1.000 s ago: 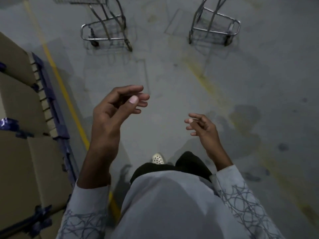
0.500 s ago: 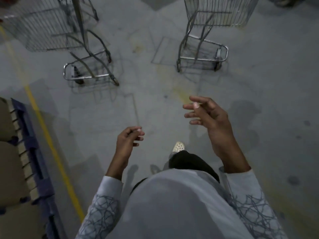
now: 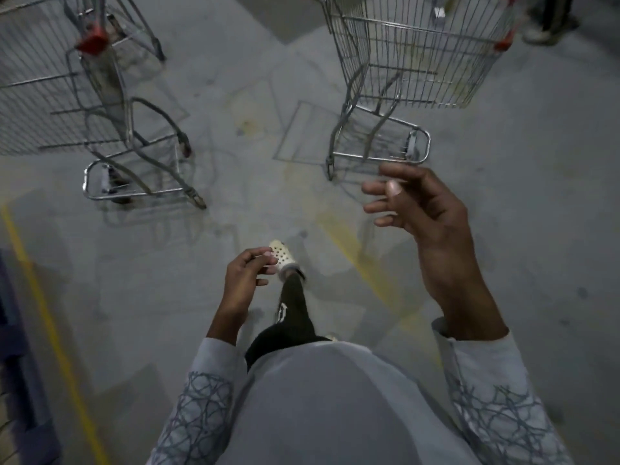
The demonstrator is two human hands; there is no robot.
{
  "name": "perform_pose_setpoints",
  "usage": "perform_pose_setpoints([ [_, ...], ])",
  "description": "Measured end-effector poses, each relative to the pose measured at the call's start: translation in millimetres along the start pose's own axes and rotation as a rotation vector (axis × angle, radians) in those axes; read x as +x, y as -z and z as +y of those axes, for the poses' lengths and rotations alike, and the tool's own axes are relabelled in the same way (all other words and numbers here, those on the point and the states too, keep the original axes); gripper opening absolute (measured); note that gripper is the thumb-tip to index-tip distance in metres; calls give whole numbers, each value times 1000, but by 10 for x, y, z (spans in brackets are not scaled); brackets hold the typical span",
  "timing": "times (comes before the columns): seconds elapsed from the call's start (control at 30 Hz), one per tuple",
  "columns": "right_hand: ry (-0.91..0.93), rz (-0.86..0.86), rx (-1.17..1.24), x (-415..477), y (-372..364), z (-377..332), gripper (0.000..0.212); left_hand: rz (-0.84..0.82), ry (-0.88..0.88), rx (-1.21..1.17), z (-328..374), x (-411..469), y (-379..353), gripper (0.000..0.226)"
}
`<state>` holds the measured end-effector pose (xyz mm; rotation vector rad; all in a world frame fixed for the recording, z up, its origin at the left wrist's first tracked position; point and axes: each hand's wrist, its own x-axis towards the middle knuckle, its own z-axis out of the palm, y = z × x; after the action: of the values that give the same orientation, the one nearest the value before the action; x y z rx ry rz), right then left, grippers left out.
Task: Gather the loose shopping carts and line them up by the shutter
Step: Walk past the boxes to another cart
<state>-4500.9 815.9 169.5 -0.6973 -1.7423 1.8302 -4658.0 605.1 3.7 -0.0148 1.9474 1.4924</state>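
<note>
Right grip (image 3: 426, 209) loosely spread, left grip (image 3: 248, 276) loosely curled, both empty. Cart (image 3: 416, 62) ahead: I'd walk round to its handle, likely the far side, and take it two-handed

Two wire shopping carts upright on grey floor, left cart (image 3: 100, 105), right cart (image 3: 412, 62), well apart

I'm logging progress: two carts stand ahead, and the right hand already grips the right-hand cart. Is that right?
Not quite. The head view shows the right hand open and holding nothing, apart from the right-hand cart. The left-hand cart does stand ahead too.
</note>
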Motion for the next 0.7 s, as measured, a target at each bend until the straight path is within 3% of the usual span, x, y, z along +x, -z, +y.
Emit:
perform_pose_setpoints([
  [0.27,-56,52,9,1823,-151,207,37,3,-24,-33,915,1707,-259,20],
  [0.43,-97,43,7,3058,-354,268,26,-7,-113,-65,1998,2820,-454,20],
  [0.7,-275,31,-12,4619,-553,707,24,-122,-331,-80,3565,3744,-643,21],
])
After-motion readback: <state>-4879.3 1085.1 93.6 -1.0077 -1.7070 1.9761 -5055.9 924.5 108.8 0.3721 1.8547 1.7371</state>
